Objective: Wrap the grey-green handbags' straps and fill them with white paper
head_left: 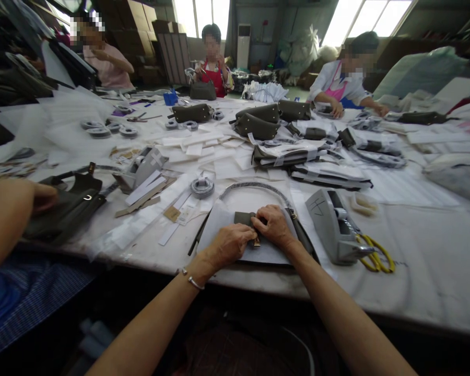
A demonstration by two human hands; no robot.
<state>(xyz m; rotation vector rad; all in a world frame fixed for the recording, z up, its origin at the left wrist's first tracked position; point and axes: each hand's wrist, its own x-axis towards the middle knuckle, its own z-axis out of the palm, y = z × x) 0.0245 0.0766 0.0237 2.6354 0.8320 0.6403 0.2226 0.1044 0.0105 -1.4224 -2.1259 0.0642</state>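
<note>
A dark olive handbag lies flat before me at the table's front edge, its front covered by a white sheet. Its wrapped handle arches away from me. Over the sheet lies the bag's olive flap strap with a gold-coloured clasp at its end. My left hand pinches the strap's end by the clasp, fingers closed. Just above it, my right hand is closed on the same strap, the thumb and fingers meeting near its edge. The fingertips partly hide the strap.
To the right stand a grey tape dispenser and yellow-handled scissors. A wrapped strap coil, paper strips and tags lie left. Wrapped bags are stacked beyond. A co-worker's arm reaches over another bag at left; several people sit opposite.
</note>
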